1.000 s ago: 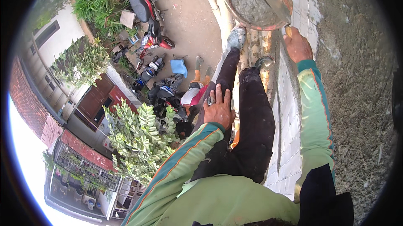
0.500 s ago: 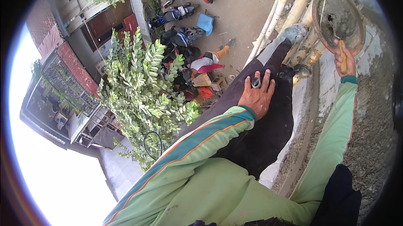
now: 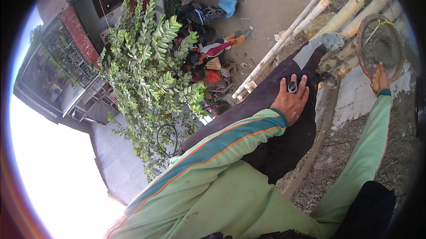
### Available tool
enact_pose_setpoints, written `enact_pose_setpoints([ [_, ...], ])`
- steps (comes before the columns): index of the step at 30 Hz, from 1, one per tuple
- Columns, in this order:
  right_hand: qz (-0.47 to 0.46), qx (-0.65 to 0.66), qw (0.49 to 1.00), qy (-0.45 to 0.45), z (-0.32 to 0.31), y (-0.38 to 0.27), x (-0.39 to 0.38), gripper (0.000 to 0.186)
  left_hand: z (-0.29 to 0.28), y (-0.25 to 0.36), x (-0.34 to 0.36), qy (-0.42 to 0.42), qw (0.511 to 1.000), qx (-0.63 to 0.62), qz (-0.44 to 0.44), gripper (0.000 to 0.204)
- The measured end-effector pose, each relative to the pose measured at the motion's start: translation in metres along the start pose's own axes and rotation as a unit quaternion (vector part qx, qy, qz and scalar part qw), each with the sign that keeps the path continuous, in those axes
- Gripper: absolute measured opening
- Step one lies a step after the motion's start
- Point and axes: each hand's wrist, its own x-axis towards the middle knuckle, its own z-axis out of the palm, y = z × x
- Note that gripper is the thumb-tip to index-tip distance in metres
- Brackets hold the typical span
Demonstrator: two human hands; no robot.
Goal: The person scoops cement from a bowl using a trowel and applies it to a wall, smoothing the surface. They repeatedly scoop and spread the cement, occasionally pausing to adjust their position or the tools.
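My left hand (image 3: 292, 100) lies flat on the dark trousers (image 3: 266, 99) over my bent leg, fingers apart, a large ring on one finger. My right hand (image 3: 380, 80) is wrapped round the yellowish handle of a trowel (image 3: 377, 80), at the near rim of a round mortar pan (image 3: 360, 46). Wet grey mortar (image 3: 381, 52) fills the pan, and a yellow strap crosses its far side. The trowel's blade cannot be made out against the mortar. Both my feet (image 3: 333, 41) rest on bamboo poles (image 3: 353, 13) beside the pan.
A partly plastered block wall (image 3: 355, 101) runs along the right. Down on the left are a leafy tree (image 3: 151, 75), parked motorbikes (image 3: 199, 15), a blue chair (image 3: 228, 5) and a person (image 3: 217, 48) on the ground. A building with a red-edged balcony (image 3: 80, 35) stands farther left.
The view has shifted, so the pan and poles appear farther right and lower. My right hand has stayed on the trowel at the pan. My left hand remains on my leg.
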Motion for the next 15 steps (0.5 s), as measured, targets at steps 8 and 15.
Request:
enact_pose_setpoints([
  [8,-0.115,-0.598,0.759,0.231,-0.102,-0.006,-0.030,0.047,0.000,0.000,0.001,-0.011,1.000,-0.020,-0.016,0.069],
  [15,-0.148,-0.470,0.826,0.276,0.015,-0.001,-0.017,0.042,-0.021,0.004,0.007,-0.092,0.996,0.010,-0.017,0.080],
])
